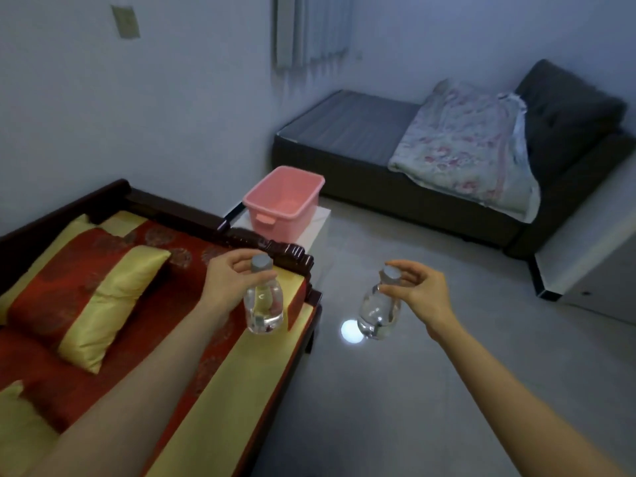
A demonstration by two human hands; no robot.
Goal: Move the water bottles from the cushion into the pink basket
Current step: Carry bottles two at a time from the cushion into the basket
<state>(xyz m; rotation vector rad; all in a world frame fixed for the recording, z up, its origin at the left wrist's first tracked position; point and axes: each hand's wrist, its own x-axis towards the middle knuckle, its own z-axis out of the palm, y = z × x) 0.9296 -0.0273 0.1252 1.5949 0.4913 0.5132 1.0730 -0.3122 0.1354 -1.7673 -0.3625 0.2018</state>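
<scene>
My left hand [229, 278] grips a clear water bottle [263, 308] by its neck, just under the grey cap, above the right end of the red and gold cushion [113, 290]. My right hand [425, 292] holds a second clear water bottle [378, 313] the same way, out over the grey floor. Both bottles hang upright in the air. The pink basket [284, 204] stands empty on a low white table [320, 222] beyond the bench's far end, farther from me than both hands.
The cushion lies on a dark wooden bench [179, 210] at the left, with a red and gold pillow [103, 304] on it. A dark sofa bed [395, 156] with a floral blanket [471, 149] fills the far right. Grey floor [395, 390] lies between them.
</scene>
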